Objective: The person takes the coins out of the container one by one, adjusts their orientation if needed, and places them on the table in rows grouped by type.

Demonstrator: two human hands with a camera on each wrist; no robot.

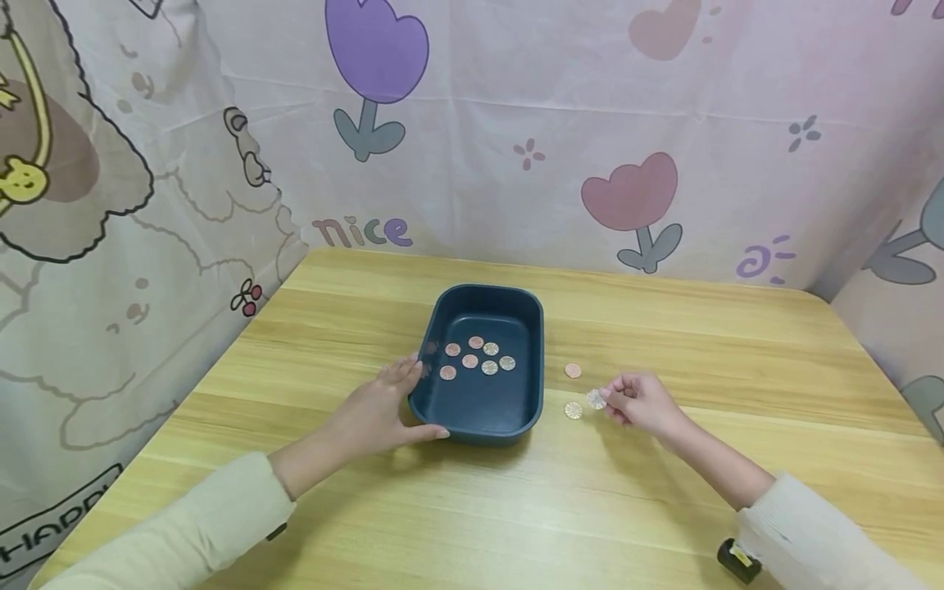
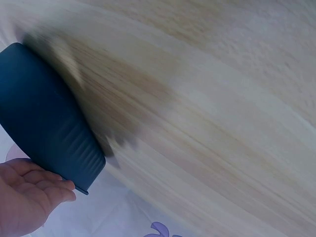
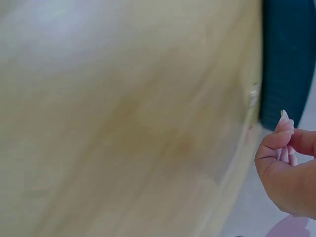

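A dark blue rectangular tray [image 1: 479, 422] stands on the table, with several copper-, gold- and silver-coloured coins [image 1: 469, 360] lying flat on its floor. My left hand [image 1: 372, 410] holds the tray's near left corner, fingers at the left rim and thumb along the front edge. In the left wrist view, bent fingers [image 2: 49, 185] meet the rim. To the right of the tray, my right hand [image 1: 642, 401] pinches a silver-coloured coin [image 1: 596, 399] between thumb and fingertips. A copper-coloured coin [image 1: 573, 370] and a gold-coloured coin [image 1: 573, 410] lie on the table between that hand and the tray.
The wood-grain table [image 1: 516, 516] extends around the tray on all sides. Behind it hangs a pale printed cloth [image 1: 472, 180] with tulips and lettering. A small black device [image 1: 739, 561] sits at the right sleeve [image 1: 804, 524].
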